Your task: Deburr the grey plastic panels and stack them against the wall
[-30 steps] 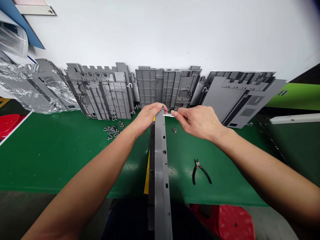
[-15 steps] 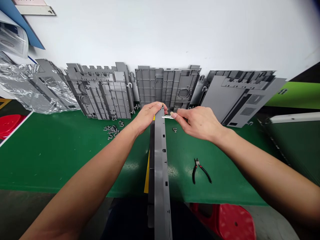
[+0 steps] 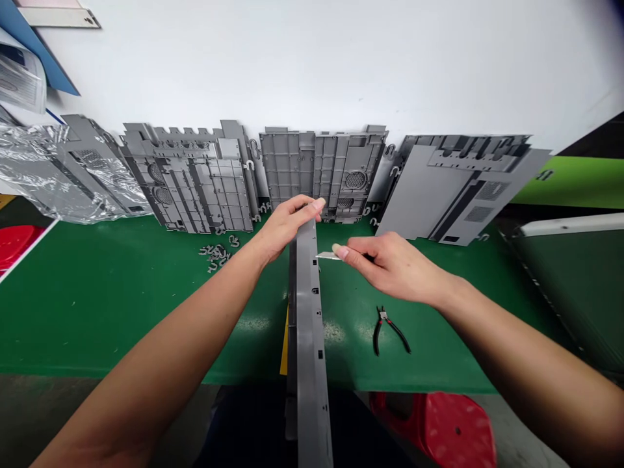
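A long grey plastic panel stands on edge in front of me, its narrow side with small dark slots facing up. My left hand is closed around the panel's far end, thumb on top. My right hand grips a knife with a pale pointed blade; the handle is hidden in the fingers. The blade's tip meets the panel's right edge, close to a slot near the far end. Cutting pliers with black handles lie on the green table to the right, their jaws pointing away from me.
Ribbed grey panels lean against the white wall, with another middle panel, a right one and a film-wrapped one. Small grey hook-shaped pieces lie on the green table. A red stool stands below.
My right hand has drawn the knife toward me along the panel's edge, from near its far end to beside a slot. My left hand still holds the far end; its thumb has shifted slightly.
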The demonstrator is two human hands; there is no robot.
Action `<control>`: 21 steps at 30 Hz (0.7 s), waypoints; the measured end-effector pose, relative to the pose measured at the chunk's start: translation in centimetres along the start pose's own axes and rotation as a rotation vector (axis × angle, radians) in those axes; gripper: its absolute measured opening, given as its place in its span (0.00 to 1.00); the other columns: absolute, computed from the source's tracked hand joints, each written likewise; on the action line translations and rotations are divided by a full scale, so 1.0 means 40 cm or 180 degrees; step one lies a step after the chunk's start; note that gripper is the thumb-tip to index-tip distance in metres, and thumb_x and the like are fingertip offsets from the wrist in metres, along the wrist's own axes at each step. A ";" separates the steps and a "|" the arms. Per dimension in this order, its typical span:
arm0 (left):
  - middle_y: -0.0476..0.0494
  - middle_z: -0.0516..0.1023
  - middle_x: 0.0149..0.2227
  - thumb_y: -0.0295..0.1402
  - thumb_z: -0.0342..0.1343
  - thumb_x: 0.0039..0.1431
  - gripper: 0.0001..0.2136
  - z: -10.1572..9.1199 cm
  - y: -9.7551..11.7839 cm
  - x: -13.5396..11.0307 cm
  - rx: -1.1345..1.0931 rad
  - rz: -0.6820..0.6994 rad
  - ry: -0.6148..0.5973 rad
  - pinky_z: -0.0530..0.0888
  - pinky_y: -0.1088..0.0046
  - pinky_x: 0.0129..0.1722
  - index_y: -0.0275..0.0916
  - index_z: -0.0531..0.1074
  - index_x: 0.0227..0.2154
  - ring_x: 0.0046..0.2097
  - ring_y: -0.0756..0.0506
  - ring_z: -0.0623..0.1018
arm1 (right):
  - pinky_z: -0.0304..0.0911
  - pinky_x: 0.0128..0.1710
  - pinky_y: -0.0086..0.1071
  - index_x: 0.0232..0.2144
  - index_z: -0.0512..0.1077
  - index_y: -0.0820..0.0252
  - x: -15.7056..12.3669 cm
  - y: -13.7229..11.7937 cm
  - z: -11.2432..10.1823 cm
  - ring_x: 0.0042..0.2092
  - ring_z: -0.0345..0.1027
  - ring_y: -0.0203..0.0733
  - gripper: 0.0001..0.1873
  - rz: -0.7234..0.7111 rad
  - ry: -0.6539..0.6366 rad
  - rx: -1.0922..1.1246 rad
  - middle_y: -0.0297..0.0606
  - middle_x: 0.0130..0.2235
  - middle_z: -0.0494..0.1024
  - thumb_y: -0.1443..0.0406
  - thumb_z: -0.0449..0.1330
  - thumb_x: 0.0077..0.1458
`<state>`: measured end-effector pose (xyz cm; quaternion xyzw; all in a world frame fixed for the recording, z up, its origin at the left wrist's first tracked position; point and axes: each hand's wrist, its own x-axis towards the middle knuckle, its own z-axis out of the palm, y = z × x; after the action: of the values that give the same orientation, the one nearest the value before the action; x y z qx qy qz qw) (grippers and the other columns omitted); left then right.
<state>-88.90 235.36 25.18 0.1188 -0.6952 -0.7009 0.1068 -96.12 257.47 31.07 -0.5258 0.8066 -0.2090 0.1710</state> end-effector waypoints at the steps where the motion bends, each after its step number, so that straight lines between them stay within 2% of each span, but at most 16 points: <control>1: 0.45 0.80 0.38 0.53 0.65 0.57 0.18 0.002 0.002 0.002 -0.0019 -0.0080 0.0041 0.69 0.71 0.30 0.43 0.74 0.36 0.31 0.49 0.73 | 0.44 0.26 0.33 0.23 0.54 0.55 -0.022 -0.008 0.005 0.23 0.45 0.34 0.29 0.0031 0.0010 0.0119 0.26 0.20 0.54 0.46 0.47 0.72; 5: 0.48 0.78 0.32 0.44 0.67 0.54 0.14 -0.007 0.009 0.031 -0.0288 -0.0355 0.0186 0.63 0.72 0.23 0.42 0.71 0.32 0.24 0.51 0.68 | 0.45 0.25 0.33 0.24 0.53 0.55 -0.113 -0.043 0.032 0.24 0.45 0.33 0.28 0.0211 -0.0072 0.0553 0.26 0.22 0.52 0.47 0.48 0.72; 11: 0.47 0.74 0.27 0.34 0.63 0.51 0.08 -0.074 0.011 0.111 -0.0331 -0.0130 0.0425 0.64 0.70 0.24 0.42 0.69 0.25 0.26 0.49 0.70 | 0.48 0.28 0.34 0.26 0.56 0.55 -0.218 -0.090 0.102 0.24 0.49 0.34 0.24 0.0167 -0.0194 0.0732 0.26 0.23 0.57 0.52 0.49 0.74; 16: 0.47 0.73 0.25 0.33 0.62 0.48 0.06 -0.085 -0.001 0.156 -0.0346 -0.0044 0.0196 0.65 0.67 0.25 0.42 0.69 0.23 0.26 0.49 0.69 | 0.47 0.29 0.34 0.27 0.58 0.55 -0.247 -0.110 0.137 0.25 0.51 0.34 0.22 0.0170 -0.0109 0.0658 0.27 0.24 0.61 0.55 0.48 0.75; 21: 0.49 0.72 0.25 0.33 0.61 0.48 0.06 -0.063 -0.015 0.167 -0.0536 0.0081 0.0188 0.65 0.68 0.25 0.43 0.69 0.24 0.26 0.48 0.70 | 0.46 0.29 0.35 0.27 0.57 0.55 -0.239 -0.105 0.128 0.24 0.50 0.34 0.22 0.0206 0.0024 0.0358 0.27 0.24 0.62 0.55 0.48 0.75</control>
<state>-94.45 230.85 24.45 0.1213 -0.6318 -0.7516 0.1457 -86.61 263.96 29.40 -0.4882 0.8108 -0.2504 0.2039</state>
